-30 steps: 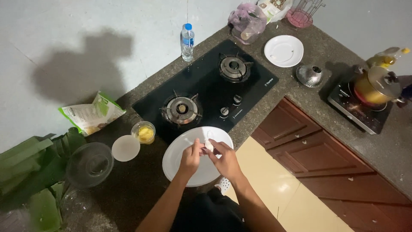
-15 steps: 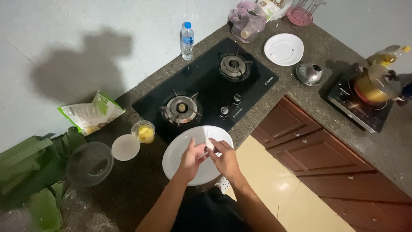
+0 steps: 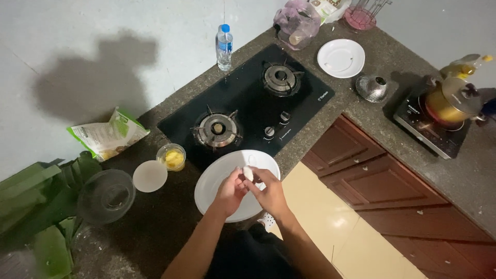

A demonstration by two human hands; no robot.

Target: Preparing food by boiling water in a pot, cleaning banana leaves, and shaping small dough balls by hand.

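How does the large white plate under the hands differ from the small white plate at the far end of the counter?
The large white plate lies at the near counter edge, partly covered by the left hand and right hand, which hold a small white piece above it. The small white plate is clearly smaller, lies beyond the black gas hob, and no hand is near it. Both are round, white and lie flat on the dark stone counter.

You see the scene under dim, warm indoor light, brightest at centre. A big soft shadow sits on the wall at upper left. The white plate glares slightly. Your lower left corner blurs, the green leaves lose detail, and the bench looks dark and grainy.
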